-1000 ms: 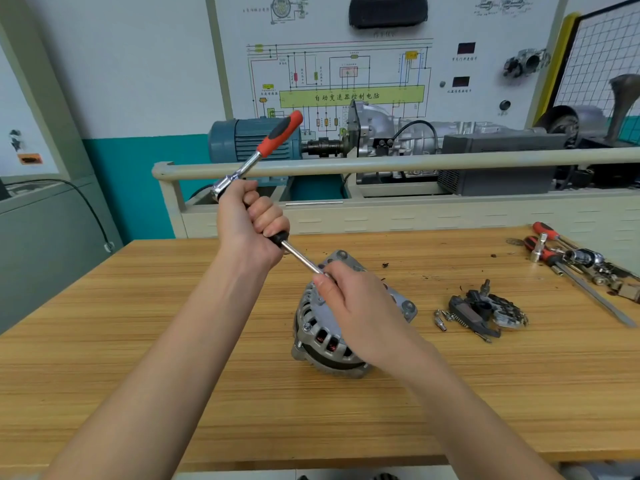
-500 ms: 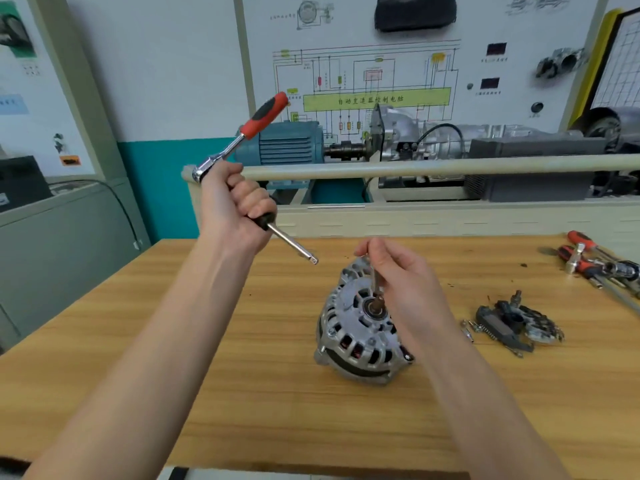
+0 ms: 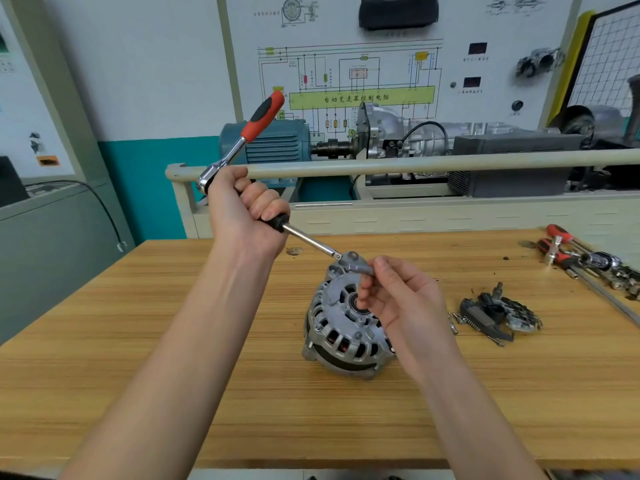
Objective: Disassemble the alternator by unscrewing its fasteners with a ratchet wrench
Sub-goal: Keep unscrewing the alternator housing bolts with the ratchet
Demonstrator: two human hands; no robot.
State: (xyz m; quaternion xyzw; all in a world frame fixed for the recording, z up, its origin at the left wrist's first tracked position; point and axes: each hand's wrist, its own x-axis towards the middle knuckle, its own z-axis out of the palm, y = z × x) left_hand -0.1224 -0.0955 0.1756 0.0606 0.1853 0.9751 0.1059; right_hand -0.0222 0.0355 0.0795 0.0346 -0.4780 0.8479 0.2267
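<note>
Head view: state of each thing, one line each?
Alternator: tilted on the bench, housing not split.
Ratchet: raised, extension tip at the alternator's top lug.
Left hand: grips the ratchet's extension.
Right hand: fingers curled over the alternator; whether they pinch anything is unclear.
Removed parts: loose on the bench.

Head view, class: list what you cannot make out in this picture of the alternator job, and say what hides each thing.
- Alternator: its right side is hidden behind the right hand.
- Right hand: whether its fingertips pinch a bolt is too small to tell.
- Ratchet wrench: the middle of the tool is covered by the left hand.
- Tools at the table's right: cut off by the picture's edge.
- Loose parts: too small to identify.
</note>
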